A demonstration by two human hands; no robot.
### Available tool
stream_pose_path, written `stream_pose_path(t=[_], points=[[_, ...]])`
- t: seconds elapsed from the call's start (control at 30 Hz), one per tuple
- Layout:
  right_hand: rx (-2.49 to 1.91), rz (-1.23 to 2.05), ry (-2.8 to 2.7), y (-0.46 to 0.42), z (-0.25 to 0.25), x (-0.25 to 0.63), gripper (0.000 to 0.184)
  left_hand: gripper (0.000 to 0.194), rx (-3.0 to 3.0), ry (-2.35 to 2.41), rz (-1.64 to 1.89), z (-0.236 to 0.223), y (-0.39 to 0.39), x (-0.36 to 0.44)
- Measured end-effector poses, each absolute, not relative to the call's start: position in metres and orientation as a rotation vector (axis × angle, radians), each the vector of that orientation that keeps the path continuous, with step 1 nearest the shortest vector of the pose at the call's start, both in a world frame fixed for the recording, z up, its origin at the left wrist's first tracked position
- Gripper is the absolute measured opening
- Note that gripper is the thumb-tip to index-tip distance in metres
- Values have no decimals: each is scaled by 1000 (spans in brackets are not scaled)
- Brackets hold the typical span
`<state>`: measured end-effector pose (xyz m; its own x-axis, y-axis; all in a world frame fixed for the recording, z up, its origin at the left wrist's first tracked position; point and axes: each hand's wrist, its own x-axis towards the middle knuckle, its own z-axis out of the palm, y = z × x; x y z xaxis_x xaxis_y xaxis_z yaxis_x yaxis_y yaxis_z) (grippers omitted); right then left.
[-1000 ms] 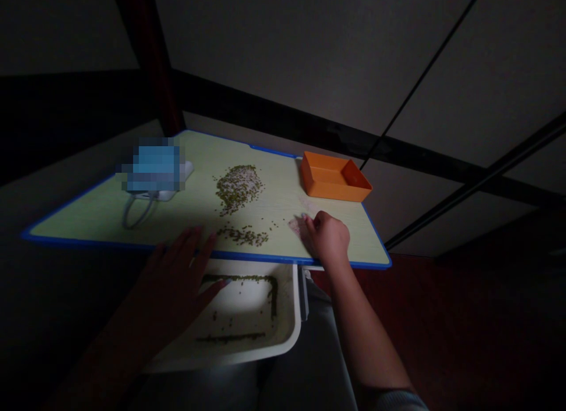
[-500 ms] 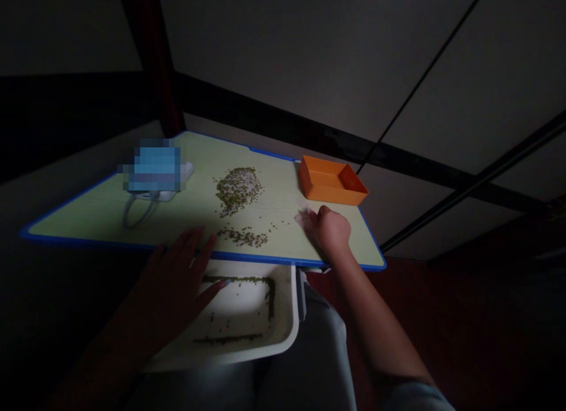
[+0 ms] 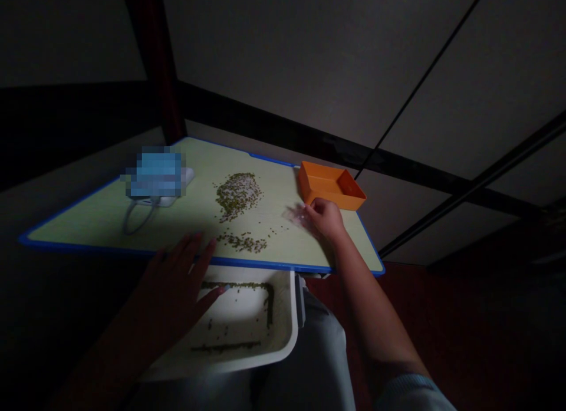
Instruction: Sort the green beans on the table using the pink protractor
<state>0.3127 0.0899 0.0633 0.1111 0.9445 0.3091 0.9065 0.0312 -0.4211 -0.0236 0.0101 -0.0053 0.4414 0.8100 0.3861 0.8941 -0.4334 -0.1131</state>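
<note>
Right hand [image 3: 326, 216] sits curled on the worktop [image 3: 88, 213] just near of the orange box [image 3: 331, 186], fingers bunched on pale grains [image 3: 295, 215]; left hand [image 3: 177, 281] lies flat, fingers spread, on the white tray [image 3: 283, 334]; probably best to nudge slowly so beans [image 3: 236, 191] stay put.

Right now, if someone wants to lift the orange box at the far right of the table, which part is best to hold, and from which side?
Probably the near long wall of the orange box, taken from above. It is an open shallow box with thin upright walls, so a pinch over that rim looks easiest. The right hand lies just before it on the table.
</note>
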Motion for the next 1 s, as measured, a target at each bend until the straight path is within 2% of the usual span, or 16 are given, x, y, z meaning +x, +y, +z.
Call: stream_pose_path(t=[0.1, 0.3, 0.6, 1.0], points=[[-1624, 351, -1845, 87, 52, 313, 41, 73, -2381, -1420, -416, -9, 11, -25], [-1528, 481, -1962, 77, 52, 293, 36, 73, -2370, -1402, -437, -10, 12, -25], [-1710, 300, -1759, 78, 53, 316, 36, 73, -2354, -1382, -414, -9, 12, -27], [-1877, 178, -1870, 70, 66, 309, 32, 73, -2390, -1484, -370, -5, 12, -25]])
